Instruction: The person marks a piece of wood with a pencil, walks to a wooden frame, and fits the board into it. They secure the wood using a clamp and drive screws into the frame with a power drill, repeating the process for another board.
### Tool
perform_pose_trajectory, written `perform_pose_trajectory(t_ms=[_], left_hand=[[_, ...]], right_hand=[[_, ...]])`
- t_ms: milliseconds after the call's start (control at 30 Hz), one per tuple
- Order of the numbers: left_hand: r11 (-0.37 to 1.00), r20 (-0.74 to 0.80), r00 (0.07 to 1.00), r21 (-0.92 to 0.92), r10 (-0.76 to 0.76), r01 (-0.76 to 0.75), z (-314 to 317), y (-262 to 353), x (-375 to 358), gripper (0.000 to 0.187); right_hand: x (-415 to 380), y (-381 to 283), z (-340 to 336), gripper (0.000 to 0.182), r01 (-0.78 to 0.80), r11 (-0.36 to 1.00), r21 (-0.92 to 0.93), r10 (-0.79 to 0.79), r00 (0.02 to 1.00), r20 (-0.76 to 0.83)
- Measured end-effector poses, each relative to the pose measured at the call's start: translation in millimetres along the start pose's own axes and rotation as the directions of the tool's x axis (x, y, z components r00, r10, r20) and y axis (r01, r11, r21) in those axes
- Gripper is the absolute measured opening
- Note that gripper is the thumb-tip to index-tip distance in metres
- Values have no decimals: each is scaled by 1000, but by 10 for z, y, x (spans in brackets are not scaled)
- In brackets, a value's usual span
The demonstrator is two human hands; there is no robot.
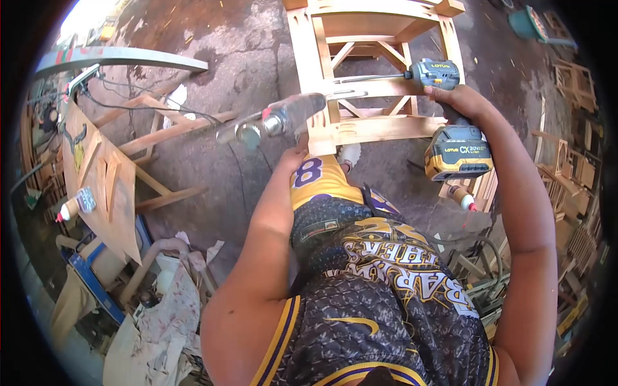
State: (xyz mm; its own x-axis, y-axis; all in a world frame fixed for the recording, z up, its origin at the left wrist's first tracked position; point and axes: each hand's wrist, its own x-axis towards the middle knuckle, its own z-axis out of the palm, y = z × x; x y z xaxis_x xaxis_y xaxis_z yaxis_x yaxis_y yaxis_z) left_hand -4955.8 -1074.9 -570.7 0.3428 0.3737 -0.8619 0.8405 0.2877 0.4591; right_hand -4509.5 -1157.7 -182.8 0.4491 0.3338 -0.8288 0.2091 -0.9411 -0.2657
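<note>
My right hand [460,101] is wrapped round the grip of a cordless drill [436,72] with a yellow-and-black battery below. Its long slim bit [370,78] points left, along a rail of the pale wooden furniture frame [380,132]. My left hand [295,158] is beside the near end of the frame's leg, by my thigh, and its fingers are mostly hidden. Just above that hand, a blurred grey power tool [273,121] overlaps the leg; I cannot tell whether the hand holds it.
On the left, a slanted plywood board [103,186] carries wood strips and a glue bottle [77,204]. Another bottle [460,196] with a red tip is below the drill. Cables [154,109] run across the left. Wood pieces [573,167] are piled at the right. A teal bucket [526,24] stands far right.
</note>
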Motion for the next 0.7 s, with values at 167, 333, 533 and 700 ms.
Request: perform_pose_trajectory(t_ms=[167,333,533,700], left_hand=[[986,-90,990,139,108,-95,-128,566,-665,36],[947,58,993,-297,-106,119,-72,639,-691,39],[990,25,990,22,137,-137,-184,485,-559,46],[984,255,967,172,-10,-35,-646,703,-640,46]], right_hand=[[-18,-13,23,62,16,1000,-8,-16,1000,-20],[-129,-93,-4,59,-12,1000,27,12,1000,19],[-74,-75,-30,63,-30,996,79,25,998,65],[6,-53,-40,61,-79,996,52,76,996,48]])
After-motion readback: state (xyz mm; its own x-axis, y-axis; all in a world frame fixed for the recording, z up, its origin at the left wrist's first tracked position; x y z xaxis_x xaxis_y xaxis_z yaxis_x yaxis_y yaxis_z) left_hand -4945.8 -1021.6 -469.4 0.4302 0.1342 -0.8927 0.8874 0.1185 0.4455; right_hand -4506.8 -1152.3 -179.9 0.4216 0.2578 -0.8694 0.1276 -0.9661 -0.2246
